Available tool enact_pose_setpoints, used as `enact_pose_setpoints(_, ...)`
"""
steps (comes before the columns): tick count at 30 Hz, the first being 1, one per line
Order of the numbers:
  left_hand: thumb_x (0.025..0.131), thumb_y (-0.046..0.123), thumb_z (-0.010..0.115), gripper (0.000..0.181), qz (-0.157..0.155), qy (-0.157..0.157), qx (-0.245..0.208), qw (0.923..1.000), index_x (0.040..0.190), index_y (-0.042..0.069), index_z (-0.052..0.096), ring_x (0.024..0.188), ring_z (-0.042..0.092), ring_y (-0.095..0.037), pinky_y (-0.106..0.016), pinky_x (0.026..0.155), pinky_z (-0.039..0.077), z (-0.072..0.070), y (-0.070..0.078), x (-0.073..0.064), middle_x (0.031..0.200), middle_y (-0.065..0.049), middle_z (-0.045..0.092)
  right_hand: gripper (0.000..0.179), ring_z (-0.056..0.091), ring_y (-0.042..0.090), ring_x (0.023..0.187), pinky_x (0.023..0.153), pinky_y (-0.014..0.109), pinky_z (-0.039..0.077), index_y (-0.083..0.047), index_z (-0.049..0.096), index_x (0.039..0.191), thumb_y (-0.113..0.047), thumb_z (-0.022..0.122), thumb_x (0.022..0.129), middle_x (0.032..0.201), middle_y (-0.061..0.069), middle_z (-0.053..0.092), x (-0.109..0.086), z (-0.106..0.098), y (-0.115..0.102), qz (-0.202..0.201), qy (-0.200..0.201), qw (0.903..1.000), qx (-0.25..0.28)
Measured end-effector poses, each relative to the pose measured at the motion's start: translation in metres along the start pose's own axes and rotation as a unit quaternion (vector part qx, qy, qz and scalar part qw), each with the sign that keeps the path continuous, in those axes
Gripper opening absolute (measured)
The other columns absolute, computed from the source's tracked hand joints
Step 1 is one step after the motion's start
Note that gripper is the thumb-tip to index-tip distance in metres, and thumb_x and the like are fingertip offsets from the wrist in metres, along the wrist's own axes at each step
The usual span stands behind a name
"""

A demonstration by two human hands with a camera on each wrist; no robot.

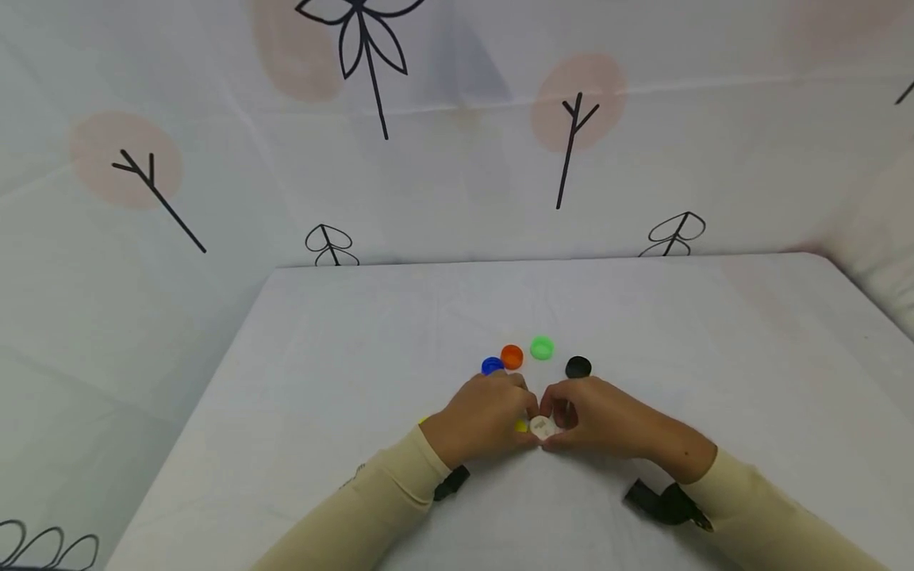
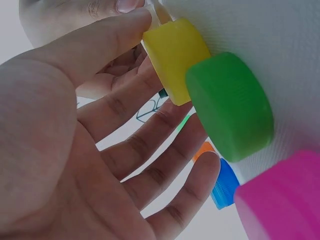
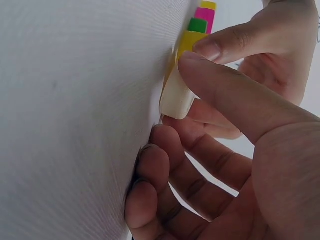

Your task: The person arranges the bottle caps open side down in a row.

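Note:
A white bottle cap [image 1: 542, 428] lies flat on the table between the two hands, touching or nearly touching a yellow bottle cap [image 2: 176, 62]. With thumb and index finger on opposite sides, my right hand [image 1: 607, 419] pinches the white cap. My left hand [image 1: 485, 416] has its thumb and index finger around the yellow cap, its other fingers spread. Beside that one, in the left wrist view, stand a green cap [image 2: 230, 107] and a pink cap [image 2: 285, 197]. The left hand mostly hides this row in the head view.
Beyond the hands, a blue cap [image 1: 492, 365], an orange cap [image 1: 512, 356], a light green cap [image 1: 542, 347] and a black cap [image 1: 578, 367] form an arc. A white cloth covers the table [image 1: 343, 341]. Patterned fabric [image 1: 457, 174] hangs behind it.

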State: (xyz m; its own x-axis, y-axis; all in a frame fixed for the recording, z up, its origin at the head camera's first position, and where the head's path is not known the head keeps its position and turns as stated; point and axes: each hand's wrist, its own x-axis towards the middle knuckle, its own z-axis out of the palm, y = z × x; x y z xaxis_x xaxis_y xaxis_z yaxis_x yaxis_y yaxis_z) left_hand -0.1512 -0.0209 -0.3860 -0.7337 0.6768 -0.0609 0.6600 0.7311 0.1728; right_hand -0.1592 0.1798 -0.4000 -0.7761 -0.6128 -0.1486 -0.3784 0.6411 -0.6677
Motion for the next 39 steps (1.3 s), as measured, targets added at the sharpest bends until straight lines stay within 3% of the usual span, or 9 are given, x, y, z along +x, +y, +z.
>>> enact_pose_setpoints(8, 0.083, 0.038, 0.08, 0.016, 0.004, 0.008, 0.004, 1.0, 0.097, 0.029, 0.08, 0.083, 0.057, -0.006, -0.022, 0.07, 0.047, 0.0, 0.001, -0.001, 0.092, 0.012, 0.069, 0.029, 0.054, 0.008, 0.073, 0.064, 0.021, 0.049, -0.018, 0.068, 0.093, -0.029, 0.088, 0.075, 0.077, -0.009, 0.059, 0.002, 0.002, -0.003, 0.02, -0.003, 0.9997, -0.014)
enact_pose_setpoints(13, 0.085, 0.041, 0.079, 0.023, 0.002, -0.005, -0.002, 1.0, 0.102, 0.026, 0.079, 0.084, 0.06, -0.005, -0.024, 0.072, 0.049, -0.003, -0.001, -0.003, 0.096, 0.011, 0.071, 0.03, 0.052, 0.006, 0.071, 0.062, 0.021, 0.048, -0.019, 0.068, 0.094, -0.03, 0.088, 0.075, 0.075, -0.009, 0.057, 0.001, 0.003, -0.004, 0.014, 0.0, 0.9995, -0.027)
enact_pose_setpoints(19, 0.093, 0.042, 0.07, 0.032, -0.014, 0.021, -0.046, 0.9986, 0.115, 0.02, 0.075, 0.093, 0.067, -0.008, -0.03, 0.082, 0.053, -0.022, -0.011, -0.007, 0.11, 0.008, 0.075, 0.029, 0.051, 0.003, 0.068, 0.061, 0.021, 0.046, -0.02, 0.067, 0.094, -0.03, 0.087, 0.076, 0.074, -0.01, 0.057, -0.002, 0.003, -0.006, 0.005, 0.005, 0.9994, -0.035)
enact_pose_setpoints(22, 0.095, 0.04, 0.067, 0.032, -0.03, 0.043, -0.071, 0.9961, 0.117, 0.018, 0.074, 0.096, 0.068, -0.011, -0.034, 0.089, 0.053, -0.034, -0.018, -0.01, 0.112, 0.006, 0.074, 0.029, 0.051, 0.003, 0.068, 0.061, 0.021, 0.046, -0.02, 0.067, 0.095, -0.029, 0.087, 0.076, 0.074, -0.01, 0.057, -0.002, 0.002, -0.006, 0.006, 0.007, 0.9993, -0.037)
enact_pose_setpoints(28, 0.095, 0.037, 0.068, 0.033, -0.071, 0.072, -0.093, 0.9905, 0.12, 0.016, 0.072, 0.102, 0.068, -0.015, -0.034, 0.091, 0.056, -0.046, -0.034, -0.013, 0.115, 0.001, 0.073, 0.034, 0.052, 0.007, 0.07, 0.062, 0.021, 0.047, -0.019, 0.067, 0.099, -0.03, 0.089, 0.074, 0.075, -0.008, 0.057, 0.001, 0.001, -0.009, 0.033, -0.01, 0.9987, -0.038)
enact_pose_setpoints(33, 0.095, 0.037, 0.068, 0.034, -0.123, 0.048, -0.101, 0.9861, 0.123, 0.018, 0.07, 0.11, 0.066, -0.017, -0.038, 0.097, 0.053, -0.046, -0.046, -0.011, 0.118, 0.001, 0.072, 0.039, 0.053, 0.007, 0.07, 0.062, 0.021, 0.048, -0.016, 0.067, 0.107, -0.036, 0.085, 0.079, 0.078, -0.009, 0.058, 0.0, -0.003, -0.013, 0.03, 0.005, 0.9988, -0.038)
enact_pose_setpoints(39, 0.095, 0.038, 0.068, 0.034, -0.156, 0.019, -0.101, 0.9823, 0.122, 0.018, 0.07, 0.108, 0.064, -0.019, -0.038, 0.095, 0.053, -0.04, -0.055, -0.008, 0.117, 0.0, 0.071, 0.021, 0.054, 0.009, 0.072, 0.061, 0.021, 0.049, -0.013, 0.07, 0.103, -0.024, 0.078, 0.088, 0.08, -0.007, 0.061, 0.009, -0.008, -0.024, 0.035, 0.07, 0.9961, -0.042)
